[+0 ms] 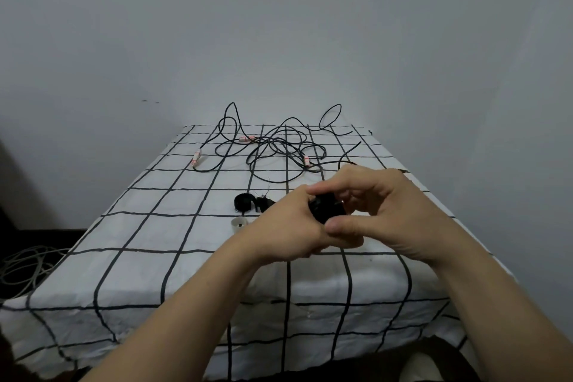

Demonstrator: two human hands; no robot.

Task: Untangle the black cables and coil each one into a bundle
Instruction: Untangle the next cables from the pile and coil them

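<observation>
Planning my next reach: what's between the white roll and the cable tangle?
Head view: a black strap roll lies on the cloth between the white roll and the tangle.

text: none legible | white tags (197, 158) on black cables (276, 144): red print, too small to read

You are working bare-handed: your left hand (288, 226) and right hand (387, 214) are showing plain fingers and knuckles on either side of the grip. Back from the grip, your left forearm (198, 313) and right forearm (496, 304) are running bare all the way to the lower edge of the view, wrists uncovered too. Just below the grip, your right thumb (344, 225) is showing a short, trimmed nail.
</observation>
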